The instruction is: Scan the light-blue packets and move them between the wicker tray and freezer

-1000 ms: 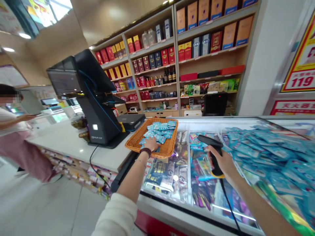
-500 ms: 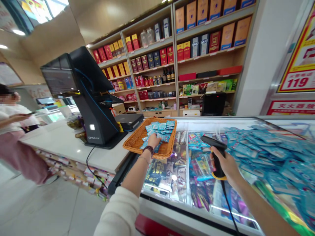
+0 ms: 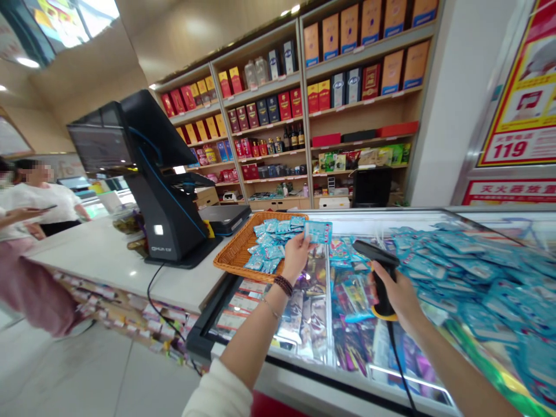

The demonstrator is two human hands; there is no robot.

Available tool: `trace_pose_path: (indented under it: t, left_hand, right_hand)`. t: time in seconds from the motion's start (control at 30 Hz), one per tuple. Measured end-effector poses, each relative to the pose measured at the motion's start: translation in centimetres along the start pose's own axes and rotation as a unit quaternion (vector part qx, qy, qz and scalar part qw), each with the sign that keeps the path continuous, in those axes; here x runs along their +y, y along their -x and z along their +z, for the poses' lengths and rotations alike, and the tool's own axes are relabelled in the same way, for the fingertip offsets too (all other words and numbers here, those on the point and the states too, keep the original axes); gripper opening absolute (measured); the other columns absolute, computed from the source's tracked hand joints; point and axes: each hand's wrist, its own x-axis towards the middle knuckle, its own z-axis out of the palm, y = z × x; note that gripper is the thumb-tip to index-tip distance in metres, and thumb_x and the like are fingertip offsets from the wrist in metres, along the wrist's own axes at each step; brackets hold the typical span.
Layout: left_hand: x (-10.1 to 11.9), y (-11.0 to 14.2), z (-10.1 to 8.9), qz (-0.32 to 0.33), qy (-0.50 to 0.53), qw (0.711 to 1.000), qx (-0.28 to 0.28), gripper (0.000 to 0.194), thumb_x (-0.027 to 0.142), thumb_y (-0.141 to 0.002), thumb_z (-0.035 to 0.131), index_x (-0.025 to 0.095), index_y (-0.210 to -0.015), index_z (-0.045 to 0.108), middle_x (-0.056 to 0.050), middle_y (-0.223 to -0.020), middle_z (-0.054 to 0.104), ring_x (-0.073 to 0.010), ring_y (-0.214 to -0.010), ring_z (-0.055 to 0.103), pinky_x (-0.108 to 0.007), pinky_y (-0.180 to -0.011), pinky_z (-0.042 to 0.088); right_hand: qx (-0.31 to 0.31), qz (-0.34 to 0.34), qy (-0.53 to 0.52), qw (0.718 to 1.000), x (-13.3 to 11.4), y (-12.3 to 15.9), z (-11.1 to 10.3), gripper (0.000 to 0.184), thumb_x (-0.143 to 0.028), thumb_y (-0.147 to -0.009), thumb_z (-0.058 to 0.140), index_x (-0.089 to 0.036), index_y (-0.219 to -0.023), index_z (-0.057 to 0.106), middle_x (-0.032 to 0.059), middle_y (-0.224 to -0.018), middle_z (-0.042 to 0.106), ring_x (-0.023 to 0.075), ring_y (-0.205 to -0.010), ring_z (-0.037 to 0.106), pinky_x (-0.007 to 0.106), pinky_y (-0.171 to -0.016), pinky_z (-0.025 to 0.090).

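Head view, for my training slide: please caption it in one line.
Left hand holds a blue packet near a wicker basket; right hand grips a handheld scanner.

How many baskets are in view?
1: the basket, between the terminal and the scanner in the right hand, with blue packets inside. Any behind the counter would be hidden.

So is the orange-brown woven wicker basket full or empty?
Partly full: small shiny blue plastic packets lie piled in the basket, with bare weave showing on its left.
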Motion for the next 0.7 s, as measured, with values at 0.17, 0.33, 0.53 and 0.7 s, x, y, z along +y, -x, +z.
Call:
trace_pose_path:
  t: [0.17, 0.33, 0.53, 0.7]
  left_hand:
    - [-3.4, 1.7, 5.6, -0.040, 0.053, 0.998, 0.005, 0.013, 0.029, -0.091, 0.065, 0.018, -0.084, 0.067, -0.005, -0.084, 0.072, -0.0210, -0.085, 0.074, -0.043, -0.094, 0.061]
    - [-6.0, 2.7, 7.3, -0.092, 0.098, 0.989, 0.057, 0.003, 0.022, -0.088, 0.069, 0.019, -0.088, 0.069, -0.007, -0.092, 0.076, -0.0217, -0.096, 0.074, -0.046, -0.100, 0.059]
    - [-7.0, 2.7, 6.2, -0.097, 0.140, 0.981, 0.089, 0.010, 0.024, -0.084, 0.072, 0.014, -0.086, 0.070, -0.009, -0.090, 0.076, -0.0207, -0.088, 0.076, -0.046, -0.099, 0.060]
    - [-7.4, 2.6, 5.8, -0.122, 0.153, 0.972, 0.131, 0.014, 0.023, -0.082, 0.076, 0.012, -0.089, 0.071, -0.009, -0.083, 0.076, -0.0223, -0.080, 0.077, -0.048, -0.094, 0.061]
  right_hand:
    - [-0.012, -0.012, 0.027, 0.999, -0.8, 0.5, 0.0, 0.049, -0.070, -0.069, 0.076, -0.024, -0.077, 0.062, -0.0015, -0.056, 0.061, 0.0147, -0.037, 0.050, 0.031, -0.034, 0.041]
    - [-0.029, -0.001, 0.032, 0.999, 0.0, 0.0, -0.2, 0.050, -0.070, -0.071, 0.076, -0.023, -0.070, 0.060, -0.0012, -0.053, 0.060, 0.0137, -0.036, 0.050, 0.028, -0.035, 0.041]
    - [-0.077, -0.008, 0.089, 0.993, 0.5, 0.1, -0.3, 0.052, -0.071, -0.076, 0.072, -0.022, -0.064, 0.059, -0.0016, -0.047, 0.058, 0.0128, -0.035, 0.050, 0.026, -0.037, 0.040]
    - [-0.109, -0.038, 0.224, 0.968, -0.7, 0.9, -0.1, 0.051, -0.070, -0.082, 0.063, -0.024, -0.062, 0.058, -0.0004, -0.040, 0.058, 0.0152, -0.036, 0.053, 0.028, -0.045, 0.043]
